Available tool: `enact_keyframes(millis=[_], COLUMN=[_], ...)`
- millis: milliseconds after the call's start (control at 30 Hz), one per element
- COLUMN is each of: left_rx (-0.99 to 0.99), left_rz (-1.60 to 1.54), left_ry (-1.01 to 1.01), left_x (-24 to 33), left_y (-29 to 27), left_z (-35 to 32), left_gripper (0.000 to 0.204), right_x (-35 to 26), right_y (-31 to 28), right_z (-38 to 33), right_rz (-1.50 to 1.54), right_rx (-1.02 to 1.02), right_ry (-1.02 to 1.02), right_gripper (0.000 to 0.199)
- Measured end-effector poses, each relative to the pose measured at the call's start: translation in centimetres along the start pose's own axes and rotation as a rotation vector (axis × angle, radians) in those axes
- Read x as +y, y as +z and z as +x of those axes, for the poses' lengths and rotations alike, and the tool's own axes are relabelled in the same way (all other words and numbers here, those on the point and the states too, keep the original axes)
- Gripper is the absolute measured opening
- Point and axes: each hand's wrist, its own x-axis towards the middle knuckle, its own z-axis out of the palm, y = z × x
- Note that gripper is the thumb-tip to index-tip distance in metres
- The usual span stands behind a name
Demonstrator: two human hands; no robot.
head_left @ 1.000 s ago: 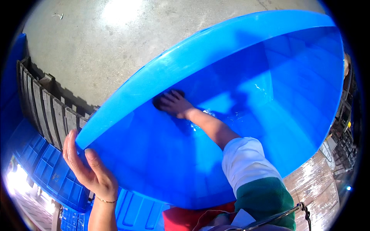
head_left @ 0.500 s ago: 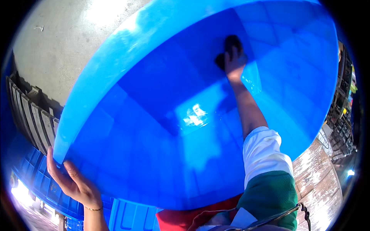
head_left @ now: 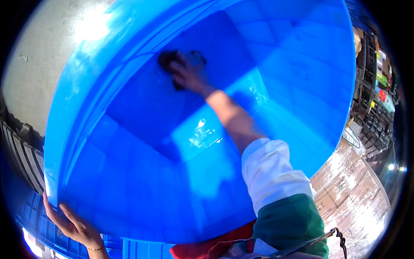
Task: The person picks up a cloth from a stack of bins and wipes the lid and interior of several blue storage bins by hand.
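A big blue plastic tub [head_left: 142, 216] is tilted open in front of me, its inside in view. My left hand [head_left: 73, 224] holds its rim at the lower left, fingers outside and thumb inside. Deep in the tub, my right hand [head_left: 189, 73] presses a dark, crumpled cloth [head_left: 169, 60] against the shaded bottom. Motion blurs that hand and the cloth, and part of the cloth lies hidden under the fingers. Sunlight shines on a wet-looking patch [head_left: 200, 134] of the bottom.
Grey slatted wood [head_left: 21, 151] stands left of the tub, beside the concrete floor [head_left: 34, 52]. More blue plastic containers [head_left: 30, 211] are at the lower left. On the right are film-wrapped cardboard boxes [head_left: 349, 185] and, farther off, cluttered shelving [head_left: 371, 95].
My right hand has swept the cloth leftward across the tub's bottom. The tub has shifted left and slightly down in view, with my left hand still on its rim.
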Motion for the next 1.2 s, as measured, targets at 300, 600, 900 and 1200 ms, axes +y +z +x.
enact_keyframes(millis=[300, 600, 900, 1200], left_rx=[0.016, 0.000, 0.160, -0.526], left_rz=[0.065, -0.004, -0.220, -0.360], left_ry=[0.015, 0.099, -0.089, -0.836], left_x=[-0.4, -1.2, 2.5, 7.1], left_y=[-0.2, 0.1, 0.6, 0.1], left_z=[0.0, 0.5, -2.5, -29.5], left_gripper=[0.038, 0.036, 0.054, 0.041], right_x=[9.2, -5.6, -27.8, -6.2], right_y=[-6.5, -0.1, -0.3, -5.5], right_z=[-17.9, -21.7, -22.9, -25.2], right_rz=[-0.129, -0.030, 0.318, -0.129], right_rx=[0.116, 0.072, -1.077, -1.063], right_ry=[0.634, 1.682, 0.317, 0.227], right_gripper=[0.055, 0.066, 0.035, 0.029])
